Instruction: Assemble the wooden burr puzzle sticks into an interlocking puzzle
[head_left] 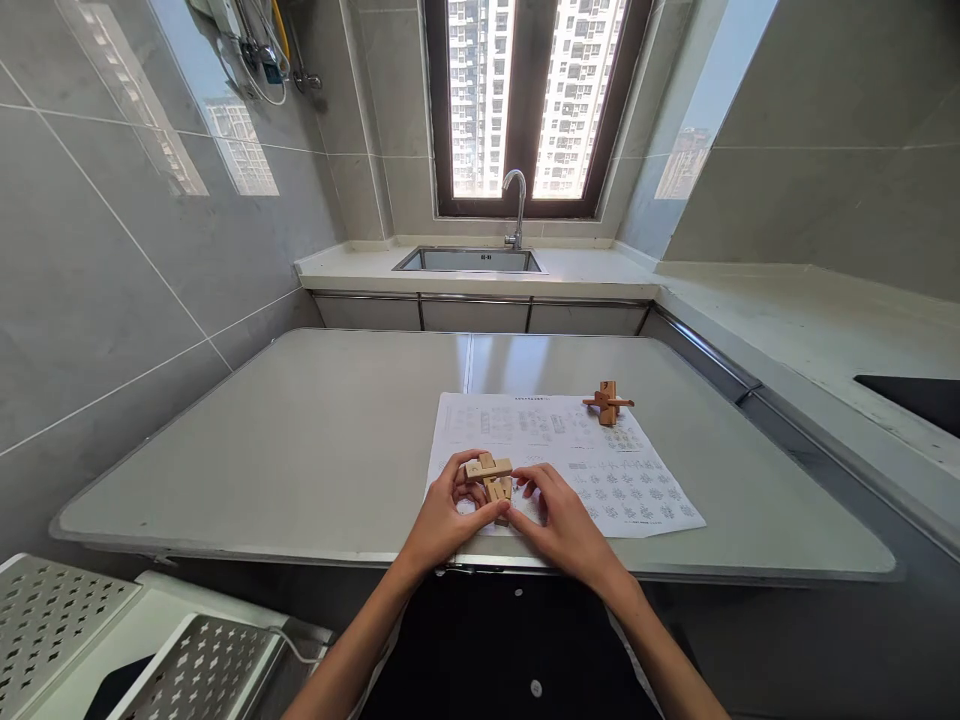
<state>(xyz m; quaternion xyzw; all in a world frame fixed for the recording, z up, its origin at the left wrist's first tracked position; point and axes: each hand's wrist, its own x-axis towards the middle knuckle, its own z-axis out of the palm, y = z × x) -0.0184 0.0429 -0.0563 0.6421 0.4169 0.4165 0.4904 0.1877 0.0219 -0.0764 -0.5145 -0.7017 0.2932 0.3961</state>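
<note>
Wooden puzzle [491, 483], light tan, made of short notched blocks: one block lies crosswise on top, another stands below it, the whole resting at the near edge of a printed sheet. Left hand [442, 520]: fingers curled round the left side of the puzzle, thumb pressed against its lower block, fingertips on the top block; a pinching hold. Right hand [562, 525]: laid flat-arched just to the right of the puzzle, fingertips touching its right side and the paper; whether it clamps the wood or only steadies it cannot be told. Both forearms enter from the bottom of the view, bare. Printed sheet [600, 470]: white, covered in rows of small diagrams too fine to read, lying square on the table, its near corner under the hands. Second wooden puzzle [607, 403]: darker, cross-shaped with a thin bar through it, standing on the far right corner of the sheet, well apart from the hands. Table [300, 440]: grey, smooth, rounded corners, a seam down the middle. Beyond it, a pale counter with a steel sink [469, 261] and curved tap [517, 205] beneath a dark-framed window [525, 100] showing tower blocks. Grey tiled walls either side. Perforated metal racks [112, 640] at lower left, beside the table.
</note>
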